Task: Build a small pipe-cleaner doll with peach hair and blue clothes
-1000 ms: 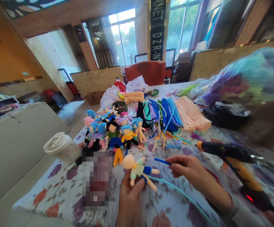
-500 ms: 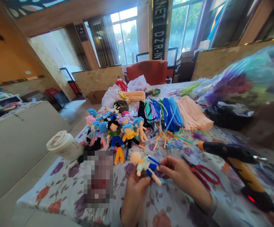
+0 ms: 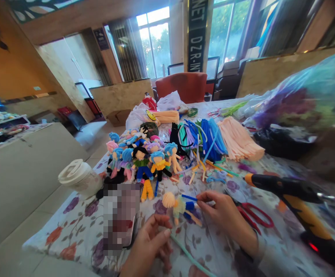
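A small pipe-cleaner doll (image 3: 179,206) with a peach head, pale green top and blue legs hangs just above the flowered tablecloth (image 3: 77,231). My right hand (image 3: 223,212) pinches the dark blue pipe cleaner (image 3: 188,197) that sticks out of the doll's side, and so holds the doll up. My left hand (image 3: 151,242) is lower and to the left, no longer touching the doll. Its thumb and fingers close on the end of a long light-blue pipe cleaner (image 3: 190,257) that runs towards the table's near edge.
A heap of finished dolls (image 3: 141,157) lies behind, with bundles of blue (image 3: 209,138) and peach pipe cleaners (image 3: 239,142). A lidded cup (image 3: 79,179) and a phone (image 3: 121,219) are at the left. Red scissors (image 3: 255,216) and a glue gun (image 3: 288,188) are at the right.
My left hand has let go of the doll and dropped down-left onto the light-blue pipe cleaner. My right hand now carries the doll alone by its blue pipe cleaner.
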Demonstrator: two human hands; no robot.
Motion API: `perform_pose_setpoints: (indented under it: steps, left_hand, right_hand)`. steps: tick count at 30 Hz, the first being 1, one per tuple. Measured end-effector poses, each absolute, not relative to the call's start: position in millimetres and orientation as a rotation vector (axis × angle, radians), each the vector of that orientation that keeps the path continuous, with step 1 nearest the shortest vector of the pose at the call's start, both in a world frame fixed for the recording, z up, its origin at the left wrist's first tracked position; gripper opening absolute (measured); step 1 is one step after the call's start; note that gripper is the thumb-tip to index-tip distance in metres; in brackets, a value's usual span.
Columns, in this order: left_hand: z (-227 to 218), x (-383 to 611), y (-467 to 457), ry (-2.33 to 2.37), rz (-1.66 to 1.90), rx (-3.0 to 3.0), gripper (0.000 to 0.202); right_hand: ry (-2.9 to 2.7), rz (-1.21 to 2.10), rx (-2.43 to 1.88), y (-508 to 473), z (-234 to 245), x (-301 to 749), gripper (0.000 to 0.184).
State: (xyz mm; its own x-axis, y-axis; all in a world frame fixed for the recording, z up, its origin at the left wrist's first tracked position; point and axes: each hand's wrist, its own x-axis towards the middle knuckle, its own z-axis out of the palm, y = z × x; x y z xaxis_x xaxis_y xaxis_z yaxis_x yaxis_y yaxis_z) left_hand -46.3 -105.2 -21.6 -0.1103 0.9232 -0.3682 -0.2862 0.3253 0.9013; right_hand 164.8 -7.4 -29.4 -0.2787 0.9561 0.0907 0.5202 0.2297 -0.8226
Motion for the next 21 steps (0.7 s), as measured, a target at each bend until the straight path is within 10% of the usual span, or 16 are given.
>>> perform_pose_setpoints:
  steps: [21]
  left_hand:
    - [2, -15, -67, 1.593, 1.269, 1.522, 0.018]
  right_hand:
    - [-2.107, 0.609, -1.257, -38, 5, 182, 0.019]
